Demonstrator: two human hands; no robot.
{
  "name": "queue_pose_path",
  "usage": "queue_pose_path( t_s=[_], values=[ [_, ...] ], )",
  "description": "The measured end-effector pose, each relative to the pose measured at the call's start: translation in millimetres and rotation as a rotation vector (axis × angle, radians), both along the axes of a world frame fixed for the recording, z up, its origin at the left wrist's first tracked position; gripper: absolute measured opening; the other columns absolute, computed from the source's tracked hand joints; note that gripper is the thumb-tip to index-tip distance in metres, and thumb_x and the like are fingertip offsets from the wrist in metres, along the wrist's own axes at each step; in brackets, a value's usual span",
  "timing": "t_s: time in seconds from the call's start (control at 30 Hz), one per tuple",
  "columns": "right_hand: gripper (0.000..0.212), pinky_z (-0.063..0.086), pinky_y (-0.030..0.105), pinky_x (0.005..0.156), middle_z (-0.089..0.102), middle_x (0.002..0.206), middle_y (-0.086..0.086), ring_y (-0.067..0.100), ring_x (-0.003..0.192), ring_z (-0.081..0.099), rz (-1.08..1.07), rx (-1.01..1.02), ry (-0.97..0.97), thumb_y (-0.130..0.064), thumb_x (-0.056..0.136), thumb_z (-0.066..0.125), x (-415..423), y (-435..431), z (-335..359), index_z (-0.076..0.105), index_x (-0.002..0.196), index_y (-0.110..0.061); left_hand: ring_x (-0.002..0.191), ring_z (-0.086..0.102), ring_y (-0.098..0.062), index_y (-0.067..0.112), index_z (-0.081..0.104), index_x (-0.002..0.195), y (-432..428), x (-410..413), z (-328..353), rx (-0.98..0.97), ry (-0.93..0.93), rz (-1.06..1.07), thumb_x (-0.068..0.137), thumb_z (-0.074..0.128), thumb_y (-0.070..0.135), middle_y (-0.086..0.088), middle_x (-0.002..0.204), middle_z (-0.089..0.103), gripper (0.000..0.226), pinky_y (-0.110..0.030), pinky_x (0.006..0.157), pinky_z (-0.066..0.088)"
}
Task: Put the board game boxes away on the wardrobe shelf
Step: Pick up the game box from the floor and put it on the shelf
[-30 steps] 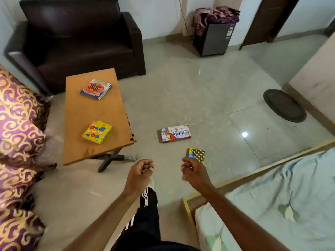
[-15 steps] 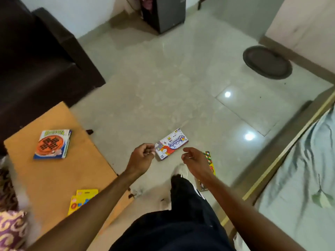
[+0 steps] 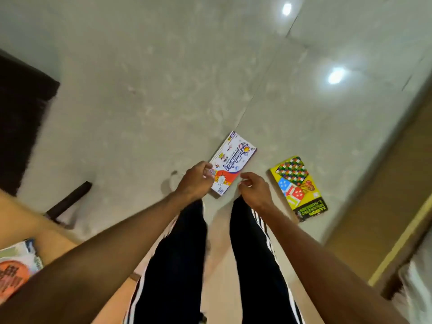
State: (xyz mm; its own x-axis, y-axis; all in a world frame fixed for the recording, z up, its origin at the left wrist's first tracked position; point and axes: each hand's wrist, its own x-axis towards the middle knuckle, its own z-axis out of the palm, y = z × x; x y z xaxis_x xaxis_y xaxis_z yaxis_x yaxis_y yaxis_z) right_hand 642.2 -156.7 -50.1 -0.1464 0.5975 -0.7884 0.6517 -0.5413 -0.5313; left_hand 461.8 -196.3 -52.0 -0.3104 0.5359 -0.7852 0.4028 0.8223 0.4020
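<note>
A white board game box (image 3: 233,160) with colourful print lies flat on the floor just ahead of my feet. To its right lies a yellow board game box (image 3: 298,188) with dice and a checkered board printed on it. My left hand (image 3: 195,181) has its fingers bunched over the white box's near left corner; whether it touches the box is unclear. My right hand (image 3: 256,191) hovers loosely curled and holds nothing, between the two boxes. A third box (image 3: 14,272) with an orange disc sits on the wooden table at the lower left.
The wooden table (image 3: 21,218) fills the lower left, its dark leg (image 3: 70,202) sticking out on the floor. A dark sofa (image 3: 18,127) stands at the left edge. The bed's wooden frame (image 3: 397,242) runs along the right.
My view has tipped down and moved closer to the floor boxes. Both hands have reached forward to the white box's near end. The yellow box now shows fully beside my right hand.
</note>
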Motion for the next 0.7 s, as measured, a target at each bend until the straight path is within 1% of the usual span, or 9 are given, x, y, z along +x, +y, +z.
queue_pose_path(
  t_s=[0.13, 0.23, 0.3, 0.37, 0.4, 0.43, 0.5, 0.6, 0.7],
  values=[
    [0.034, 0.046, 0.028, 0.089, 0.071, 0.111, 0.010, 0.026, 0.103, 0.065, -0.118, -0.123, -0.079, -0.010, 0.084, 0.060, -29.0, 0.8, -134.8, 0.067, 0.117, -0.012, 0.097, 0.066, -0.023, 0.021, 0.058, 0.122, 29.2, -19.1, -142.3, -0.140, -0.044, -0.171, 0.082, 0.058, 0.015, -0.002, 0.107, 0.069, 0.040, -0.030, 0.083, 0.052],
    [0.033, 0.047, 0.028, 0.084, 0.073, 0.107, 0.010, 0.028, 0.101, 0.067, -0.155, -0.168, -0.134, -0.012, 0.081, 0.060, -41.8, -8.5, -237.4, 0.069, 0.113, -0.015, 0.106, 0.063, -0.028, 0.016, 0.053, 0.128, 44.3, -35.5, -253.6, -0.210, -0.004, -0.330, 0.078, 0.059, 0.021, -0.008, 0.119, 0.065, 0.051, -0.035, 0.090, 0.051],
    [0.031, 0.048, 0.022, 0.076, 0.072, 0.097, 0.007, 0.023, 0.090, 0.068, -0.195, -0.200, -0.125, -0.017, 0.079, 0.062, -48.5, -16.3, -294.0, 0.070, 0.109, -0.016, 0.113, 0.060, -0.034, 0.014, 0.047, 0.129, 49.3, -45.3, -317.4, -0.220, 0.064, -0.380, 0.070, 0.060, 0.026, -0.013, 0.126, 0.058, 0.062, -0.042, 0.094, 0.051],
    [0.029, 0.048, 0.011, 0.064, 0.070, 0.094, 0.005, 0.013, 0.071, 0.066, -0.268, -0.248, -0.093, -0.013, 0.079, 0.064, -55.1, -27.0, -342.7, 0.068, 0.108, -0.012, 0.121, 0.052, -0.037, 0.012, 0.037, 0.137, 49.9, -49.3, -367.9, -0.261, 0.097, -0.363, 0.071, 0.065, 0.026, -0.017, 0.135, 0.047, 0.074, -0.046, 0.100, 0.048],
    [0.030, 0.053, 0.014, 0.067, 0.071, 0.101, 0.008, 0.014, 0.072, 0.067, -0.321, -0.264, -0.076, -0.009, 0.080, 0.065, -58.7, -33.7, -362.8, 0.068, 0.110, -0.011, 0.122, 0.051, -0.036, 0.012, 0.034, 0.140, 48.4, -48.7, -385.0, -0.289, 0.084, -0.342, 0.071, 0.067, 0.027, -0.017, 0.137, 0.045, 0.077, -0.045, 0.101, 0.046],
    [0.033, 0.058, 0.025, 0.078, 0.072, 0.108, 0.011, 0.020, 0.080, 0.070, -0.368, -0.269, -0.055, -0.010, 0.078, 0.066, -62.2, -40.5, -379.2, 0.068, 0.111, -0.013, 0.119, 0.053, -0.035, 0.014, 0.036, 0.139, 46.1, -47.2, -398.4, -0.311, 0.050, -0.309, 0.069, 0.067, 0.029, -0.015, 0.136, 0.047, 0.079, -0.044, 0.100, 0.048],
    [0.036, 0.058, 0.044, 0.087, 0.073, 0.107, 0.009, 0.026, 0.092, 0.071, -0.467, -0.249, -0.028, -0.020, 0.068, 0.070, -66.9, -57.4, -411.2, 0.070, 0.104, -0.023, 0.110, 0.060, -0.030, 0.018, 0.043, 0.134, 39.9, -45.6, -424.1, -0.330, -0.016, -0.240, 0.058, 0.066, 0.035, -0.010, 0.129, 0.056, 0.081, -0.043, 0.095, 0.052],
    [0.038, 0.056, 0.046, 0.091, 0.072, 0.107, 0.001, 0.022, 0.098, 0.070, -0.523, -0.174, -0.022, -0.025, 0.063, 0.069, -72.2, -66.8, -425.3, 0.069, 0.101, -0.030, 0.105, 0.063, -0.028, 0.023, 0.048, 0.128, 37.0, -50.4, -430.3, -0.294, -0.050, -0.160, 0.051, 0.066, 0.033, -0.006, 0.123, 0.060, 0.079, -0.045, 0.092, 0.054],
    [0.043, 0.050, 0.043, 0.100, 0.065, 0.120, 0.002, 0.020, 0.112, 0.062, -0.518, -0.066, -0.018, -0.023, 0.069, 0.070, -77.4, -47.1, -379.4, 0.066, 0.111, -0.029, 0.102, 0.064, -0.025, 0.021, 0.051, 0.126, 55.8, -51.6, -382.7, -0.223, -0.058, -0.123, 0.058, 0.067, 0.025, -0.003, 0.121, 0.062, 0.070, -0.038, 0.087, 0.055]
  ],
)
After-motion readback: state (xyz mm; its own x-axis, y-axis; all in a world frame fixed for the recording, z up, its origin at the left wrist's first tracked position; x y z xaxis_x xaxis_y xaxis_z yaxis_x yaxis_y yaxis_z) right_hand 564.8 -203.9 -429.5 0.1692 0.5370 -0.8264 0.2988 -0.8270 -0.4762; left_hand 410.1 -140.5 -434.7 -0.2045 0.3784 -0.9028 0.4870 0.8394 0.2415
